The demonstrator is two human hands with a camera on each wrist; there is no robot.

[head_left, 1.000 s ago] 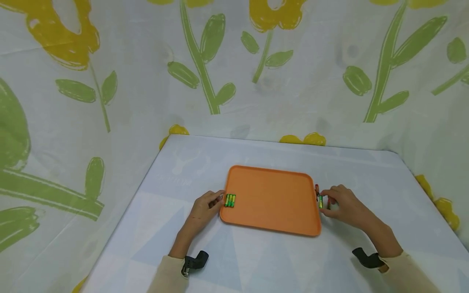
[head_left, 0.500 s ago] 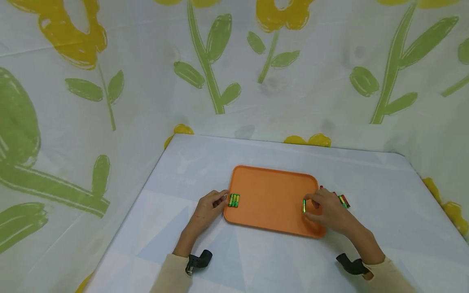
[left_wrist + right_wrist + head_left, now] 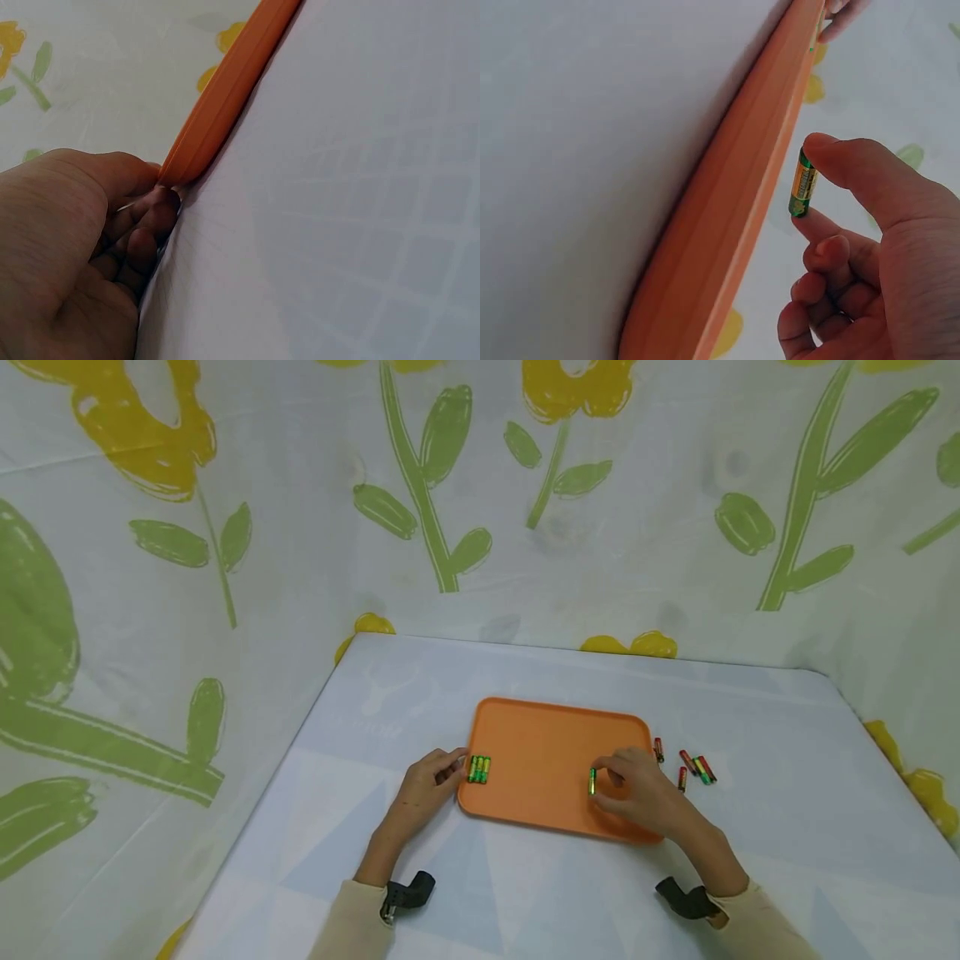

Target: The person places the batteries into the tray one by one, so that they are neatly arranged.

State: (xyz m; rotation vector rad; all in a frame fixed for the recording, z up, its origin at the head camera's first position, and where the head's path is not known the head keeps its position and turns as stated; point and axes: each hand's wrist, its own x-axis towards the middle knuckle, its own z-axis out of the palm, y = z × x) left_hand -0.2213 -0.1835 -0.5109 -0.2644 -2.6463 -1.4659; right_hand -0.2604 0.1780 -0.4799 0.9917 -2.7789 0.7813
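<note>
My right hand pinches a green-and-yellow battery by its two ends, over the right part of the orange tray. In the right wrist view the battery stands between thumb and index finger, beyond the tray's side wall. At the tray's left edge, my left hand holds the rim; the left wrist view has the thumb on top of the tray's corner and fingers beneath. Three green-and-yellow batteries lie side by side on the tray beside those fingertips.
Several loose batteries lie on the table right of the tray: a red one near its edge, another red one, and a green one among more red. A flower-printed curtain surrounds the table.
My right hand has picked the green battery up from the right of the tray and carried it leftward over the tray. The loose batteries have come into view. My left hand stays at the rim.
</note>
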